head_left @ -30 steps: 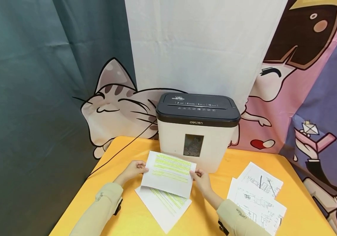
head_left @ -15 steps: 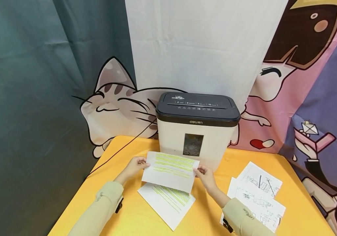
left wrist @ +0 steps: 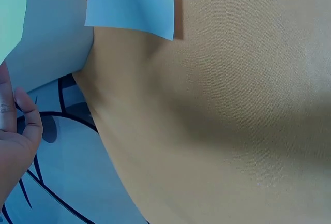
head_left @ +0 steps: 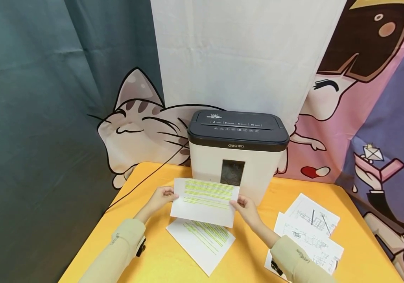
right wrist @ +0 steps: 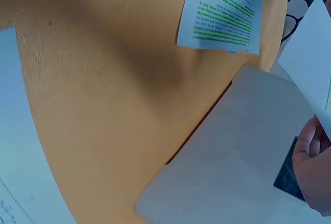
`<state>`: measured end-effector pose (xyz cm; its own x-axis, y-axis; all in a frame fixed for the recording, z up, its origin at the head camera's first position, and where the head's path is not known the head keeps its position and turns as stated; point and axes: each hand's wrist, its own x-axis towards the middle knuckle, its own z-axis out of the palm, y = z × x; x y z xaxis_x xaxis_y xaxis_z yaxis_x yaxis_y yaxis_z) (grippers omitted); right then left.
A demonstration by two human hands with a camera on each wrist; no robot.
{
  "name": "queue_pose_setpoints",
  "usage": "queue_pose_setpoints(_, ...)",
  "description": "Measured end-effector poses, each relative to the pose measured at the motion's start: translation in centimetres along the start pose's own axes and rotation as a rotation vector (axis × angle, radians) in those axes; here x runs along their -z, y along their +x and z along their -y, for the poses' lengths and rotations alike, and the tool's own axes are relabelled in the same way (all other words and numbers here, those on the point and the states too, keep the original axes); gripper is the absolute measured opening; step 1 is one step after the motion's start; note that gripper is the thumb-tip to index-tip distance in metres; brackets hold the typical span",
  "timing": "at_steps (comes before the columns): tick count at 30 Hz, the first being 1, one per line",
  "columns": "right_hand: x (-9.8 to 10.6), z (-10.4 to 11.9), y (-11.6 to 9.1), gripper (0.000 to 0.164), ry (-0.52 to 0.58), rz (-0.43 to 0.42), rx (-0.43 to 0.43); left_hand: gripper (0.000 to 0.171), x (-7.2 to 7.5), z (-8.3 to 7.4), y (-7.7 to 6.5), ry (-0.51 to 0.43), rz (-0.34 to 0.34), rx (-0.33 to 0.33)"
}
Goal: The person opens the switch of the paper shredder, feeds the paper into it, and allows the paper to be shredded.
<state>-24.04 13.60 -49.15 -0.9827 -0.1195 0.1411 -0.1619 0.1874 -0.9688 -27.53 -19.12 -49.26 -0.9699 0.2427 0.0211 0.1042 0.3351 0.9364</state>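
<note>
My left hand (head_left: 162, 197) pinches the left edge of a sheet of paper (head_left: 202, 214) with yellow-highlighted text. The right hand (head_left: 247, 208) pinches the same sheet by its right edge. Held between both hands, the sheet is raised off the table and overlaps the lower front of a paper shredder (head_left: 207, 159) in the head view. Below it, a second highlighted sheet (head_left: 202, 251) lies turned at an angle on the table. The shredder has a white bin, a small dark window and a black top with a long slot.
On the right of the yellow table (head_left: 145, 267) lie overlapping sheets with line drawings (head_left: 304, 236), partly under the right sleeve. A black cord (head_left: 145, 179) runs from behind the shredder to the table's left edge. Printed curtains (head_left: 244, 51) hang close behind.
Both hands have raised the held sheet slightly, and it now covers the bottom of the shredder's window. The right hand has shifted a little right, and the lower sheet has slid slightly right.
</note>
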Motion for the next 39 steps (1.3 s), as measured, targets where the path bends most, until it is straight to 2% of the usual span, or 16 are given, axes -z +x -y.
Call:
queue_pose_setpoints(6,1.1,0.5,0.3,0.02,-0.045,0.02,0.085,0.023,0.0,-0.7,-0.4,-0.011,0.028,-0.042)
queue_pose_setpoints(9,1.5,0.7,0.5,0.02,-0.06,0.03,0.096,0.02,0.0,-1.3,-0.8,-0.023,0.023,-0.048)
queue_pose_setpoints(16,2.5,2.0,0.5,0.018,-0.136,0.081,0.098,0.014,-0.3,-4.7,-2.9,-0.037,-0.006,-0.087)
queue_pose_setpoints(21,4.1,3.3,0.4,0.015,-0.149,0.079,0.172,0.013,-1.2,-6.8,-3.1,-0.025,-0.059,-0.13)
queue_pose_setpoints(25,5.5,4.2,0.2,0.011,-0.155,0.057,0.215,0.012,-1.9,-8.3,-3.2,0.02,-0.061,-0.18)
queue_pose_setpoints(34,7.0,5.7,-0.2,0.014,-0.184,0.018,0.188,0.012,-2.4,-10.0,-3.3,0.069,-0.057,-0.207)
queue_pose_setpoints(39,8.0,7.1,-0.2,0.017,-0.211,-0.001,0.162,0.012,-2.6,-12.0,-3.3,0.103,-0.082,-0.216)
